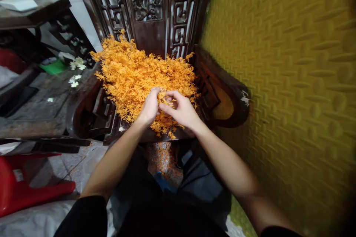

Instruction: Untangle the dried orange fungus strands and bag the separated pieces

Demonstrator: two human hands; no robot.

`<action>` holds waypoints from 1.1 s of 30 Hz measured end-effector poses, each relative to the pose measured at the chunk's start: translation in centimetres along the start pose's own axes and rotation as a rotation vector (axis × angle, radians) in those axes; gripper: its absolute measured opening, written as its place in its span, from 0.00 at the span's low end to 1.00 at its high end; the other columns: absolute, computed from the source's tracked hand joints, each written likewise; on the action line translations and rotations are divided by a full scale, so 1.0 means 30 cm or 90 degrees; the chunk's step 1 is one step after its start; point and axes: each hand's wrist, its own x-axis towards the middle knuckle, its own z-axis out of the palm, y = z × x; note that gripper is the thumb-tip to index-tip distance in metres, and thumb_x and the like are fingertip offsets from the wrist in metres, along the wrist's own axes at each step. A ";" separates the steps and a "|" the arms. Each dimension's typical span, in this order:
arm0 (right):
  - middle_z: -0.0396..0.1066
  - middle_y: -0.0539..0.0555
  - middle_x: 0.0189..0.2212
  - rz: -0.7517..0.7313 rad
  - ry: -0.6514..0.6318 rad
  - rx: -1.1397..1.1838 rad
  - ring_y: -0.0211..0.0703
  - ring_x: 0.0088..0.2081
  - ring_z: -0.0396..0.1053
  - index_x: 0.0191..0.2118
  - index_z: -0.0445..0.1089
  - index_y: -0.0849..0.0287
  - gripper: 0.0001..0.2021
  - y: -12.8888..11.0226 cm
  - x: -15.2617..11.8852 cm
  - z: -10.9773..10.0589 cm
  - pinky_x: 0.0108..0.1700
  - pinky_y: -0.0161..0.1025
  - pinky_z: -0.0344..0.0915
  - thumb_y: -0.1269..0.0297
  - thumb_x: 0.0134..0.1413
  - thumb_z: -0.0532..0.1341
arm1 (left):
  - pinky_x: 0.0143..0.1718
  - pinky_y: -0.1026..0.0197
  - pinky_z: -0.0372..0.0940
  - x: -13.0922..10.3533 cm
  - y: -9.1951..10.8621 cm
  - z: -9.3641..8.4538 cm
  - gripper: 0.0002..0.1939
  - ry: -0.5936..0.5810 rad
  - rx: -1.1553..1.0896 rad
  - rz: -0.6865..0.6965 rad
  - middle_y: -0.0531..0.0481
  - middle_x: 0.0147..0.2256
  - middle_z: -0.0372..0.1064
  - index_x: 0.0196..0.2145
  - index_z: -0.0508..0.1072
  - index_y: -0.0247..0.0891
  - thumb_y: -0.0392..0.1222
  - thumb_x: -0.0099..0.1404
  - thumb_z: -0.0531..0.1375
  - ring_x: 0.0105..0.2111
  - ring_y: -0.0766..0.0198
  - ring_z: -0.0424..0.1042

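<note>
A large heap of orange, feathery sprigs lies on the seat of a dark carved wooden chair. Both hands are at the heap's front, close together. My left hand is curled at the left of a small orange piece, its fingers partly hidden. My right hand pinches the same piece from the right, thumb and fingers bent round it. Some sprigs hang over the seat's front edge below the hands.
The chair's curved armrests stand left and right. A yellow textured wall rises at the right. At the left are a dark table, a green bowl, white flowers and a red stool.
</note>
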 end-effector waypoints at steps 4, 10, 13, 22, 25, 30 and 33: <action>0.76 0.52 0.38 0.035 0.018 0.095 0.41 0.31 0.71 0.44 0.73 0.54 0.17 0.010 0.040 0.031 0.35 0.42 0.76 0.48 0.56 0.69 | 0.22 0.65 0.69 -0.006 0.027 -0.041 0.15 -0.025 -0.109 -0.058 0.51 0.35 0.68 0.40 0.70 0.41 0.55 0.69 0.63 0.30 0.65 0.72; 0.75 0.53 0.37 0.079 0.127 0.206 0.47 0.38 0.76 0.39 0.71 0.54 0.22 0.016 0.080 0.024 0.38 0.46 0.81 0.40 0.53 0.69 | 0.32 0.62 0.78 -0.003 0.030 -0.122 0.22 0.003 -0.136 -0.036 0.50 0.35 0.74 0.38 0.77 0.36 0.57 0.58 0.73 0.33 0.66 0.75; 0.73 0.54 0.37 0.069 0.164 0.244 0.49 0.40 0.77 0.41 0.67 0.52 0.21 0.013 0.084 0.035 0.40 0.48 0.81 0.40 0.56 0.67 | 0.37 0.60 0.78 0.003 0.013 -0.140 0.22 0.031 -0.135 -0.033 0.50 0.33 0.73 0.34 0.79 0.35 0.58 0.55 0.75 0.33 0.66 0.73; 0.67 0.52 0.40 -0.043 0.273 0.182 0.45 0.40 0.73 0.52 0.60 0.49 0.24 0.028 0.098 0.037 0.47 0.44 0.77 0.49 0.55 0.67 | 0.38 0.59 0.75 -0.007 0.043 -0.144 0.08 0.072 -0.165 -0.035 0.53 0.27 0.73 0.32 0.74 0.37 0.43 0.59 0.67 0.28 0.67 0.74; 0.66 0.54 0.44 -0.035 0.317 0.202 0.45 0.41 0.74 0.52 0.57 0.49 0.22 0.030 0.106 0.022 0.45 0.45 0.76 0.53 0.56 0.63 | 0.37 0.59 0.74 -0.014 0.047 -0.146 0.04 -0.004 -0.126 -0.065 0.52 0.26 0.73 0.30 0.73 0.37 0.40 0.60 0.64 0.28 0.66 0.74; 0.69 0.55 0.43 -0.021 0.262 0.112 0.46 0.36 0.73 0.52 0.60 0.50 0.19 0.015 0.093 0.007 0.34 0.44 0.73 0.58 0.55 0.63 | 0.50 0.55 0.72 -0.015 0.038 -0.149 0.16 -0.041 0.025 -0.012 0.41 0.51 0.77 0.48 0.77 0.38 0.50 0.67 0.65 0.50 0.57 0.76; 0.72 0.53 0.38 -0.076 0.175 0.072 0.47 0.40 0.74 0.51 0.64 0.51 0.18 0.007 0.073 0.021 0.43 0.46 0.75 0.62 0.55 0.66 | 0.51 0.55 0.70 -0.021 0.048 -0.139 0.20 -0.009 0.088 0.089 0.40 0.54 0.76 0.53 0.77 0.38 0.52 0.68 0.65 0.52 0.56 0.75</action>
